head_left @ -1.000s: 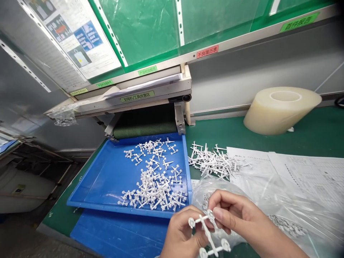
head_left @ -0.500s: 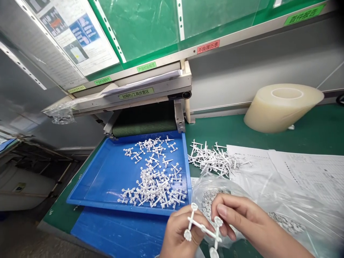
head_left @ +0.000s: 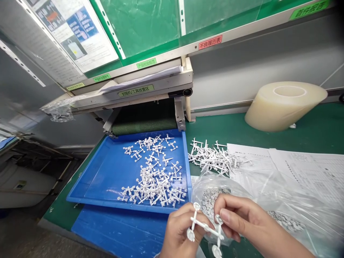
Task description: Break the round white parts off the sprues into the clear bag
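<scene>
A white plastic sprue [head_left: 205, 227] with round parts at the ends of its branches is held by my left hand [head_left: 180, 233], fingers closed round its stem. With thumb and forefinger, my right hand [head_left: 242, 216] pinches the round part [head_left: 218, 219] at its upper right branch. Just behind both hands lies a clear plastic bag [head_left: 197, 186] with many small round parts [head_left: 211, 200] in it. Left of the hands, a blue tray [head_left: 107, 172] holds a heap of similar sprues [head_left: 156, 182]. Bare white sprue stems [head_left: 212, 157] are piled on the green table, right of the tray.
A conveyor belt [head_left: 143, 123] ends over the tray's back edge, under a shelf [head_left: 129, 96]. Printed sheets [head_left: 309, 165] lie at the right, partly under clear plastic. A large roll of clear film [head_left: 271, 111] stands at the back right of the green table [head_left: 215, 129].
My right thumb and forefinger have closed on the sprue's upper right round part, now partly covered by them. The camera view has shifted slightly. Another piece shows on the conveyor belt.
</scene>
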Demonstrator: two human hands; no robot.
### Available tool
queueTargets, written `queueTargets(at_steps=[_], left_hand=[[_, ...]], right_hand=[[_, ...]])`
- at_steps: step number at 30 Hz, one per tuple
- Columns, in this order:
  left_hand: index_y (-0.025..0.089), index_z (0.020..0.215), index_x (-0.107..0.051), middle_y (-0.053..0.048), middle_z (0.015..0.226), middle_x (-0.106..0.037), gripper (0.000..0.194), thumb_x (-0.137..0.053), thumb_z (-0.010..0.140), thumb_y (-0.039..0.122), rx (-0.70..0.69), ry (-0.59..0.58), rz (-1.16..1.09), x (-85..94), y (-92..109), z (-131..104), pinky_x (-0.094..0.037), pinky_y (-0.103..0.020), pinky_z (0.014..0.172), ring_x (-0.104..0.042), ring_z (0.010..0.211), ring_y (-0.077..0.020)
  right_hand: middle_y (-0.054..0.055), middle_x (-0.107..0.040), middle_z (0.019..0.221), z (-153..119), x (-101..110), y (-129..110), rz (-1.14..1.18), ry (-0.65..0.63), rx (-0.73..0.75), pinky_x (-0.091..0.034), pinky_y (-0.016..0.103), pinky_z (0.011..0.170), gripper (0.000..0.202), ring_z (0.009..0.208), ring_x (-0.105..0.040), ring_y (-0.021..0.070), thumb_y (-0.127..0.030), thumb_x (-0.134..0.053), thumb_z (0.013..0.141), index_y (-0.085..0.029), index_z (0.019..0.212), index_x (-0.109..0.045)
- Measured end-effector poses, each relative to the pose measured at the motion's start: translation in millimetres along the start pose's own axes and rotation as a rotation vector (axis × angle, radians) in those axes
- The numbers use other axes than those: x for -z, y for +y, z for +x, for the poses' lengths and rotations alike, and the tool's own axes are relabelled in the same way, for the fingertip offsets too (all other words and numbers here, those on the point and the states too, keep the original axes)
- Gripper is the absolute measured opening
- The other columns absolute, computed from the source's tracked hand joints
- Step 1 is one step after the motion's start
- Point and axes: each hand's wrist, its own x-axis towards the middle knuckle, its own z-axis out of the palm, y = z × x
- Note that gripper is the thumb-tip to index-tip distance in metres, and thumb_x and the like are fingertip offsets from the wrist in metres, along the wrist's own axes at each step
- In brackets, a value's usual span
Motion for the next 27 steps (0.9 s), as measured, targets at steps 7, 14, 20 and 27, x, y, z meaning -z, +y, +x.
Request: queueTargets(at_steps=[7, 14, 20, 27], left_hand=[[0.022, 0.075, -0.074, -0.005, 0.066, -0.062, 0.029, -0.054, 0.085, 0.041, -0.013, 0.004, 0.031, -0.4, -4, -1, -0.036, -0.025, 0.057, -0.050, 0.058, -0.0149], [0.017, 0.065, -0.068, -0.003, 0.060, -0.058, 0.037, -0.054, 0.084, 0.045, 0.082, 0.061, 0.093, -0.3, -7, -2, -0.035, -0.025, 0.057, -0.049, 0.057, -0.0147], [0.017, 0.064, -0.066, -0.002, 0.060, -0.055, 0.039, -0.051, 0.085, 0.046, 0.115, 0.064, 0.126, -0.6, -9, -3, -0.034, -0.024, 0.058, -0.049, 0.058, -0.0145], [0.018, 0.066, -0.064, -0.001, 0.061, -0.056, 0.029, -0.052, 0.087, 0.034, 0.093, 0.081, 0.145, -0.2, -7, -1, -0.034, -0.024, 0.058, -0.050, 0.060, -0.0145]], right_hand=[[-0.010, -0.036, 0.043, 6, -2, 10, 0.413, -0.142, -0.130, -0.020, 0.019, 0.042, 0.037, 0.039, -0.022, 0.0038, -0.043, -0.064, 0.078, -0.017, 0.059, -0.047], [0.000, -0.056, 0.061, -5, 0, 4, -0.456, 0.281, 0.246, -0.036, 0.027, 0.052, 0.024, 0.056, -0.051, 0.0157, -0.041, -0.057, 0.082, -0.022, 0.068, -0.061], [-0.001, -0.059, 0.059, -6, 2, 16, -0.285, 0.311, 0.146, -0.039, 0.025, 0.052, 0.024, 0.054, -0.053, 0.0145, -0.042, -0.063, 0.078, -0.022, 0.066, -0.060], [-0.004, -0.052, 0.052, -2, 3, 16, 0.169, 0.191, -0.003, -0.031, 0.019, 0.045, 0.038, 0.043, -0.040, 0.0053, -0.049, -0.066, 0.074, -0.017, 0.062, -0.051]])
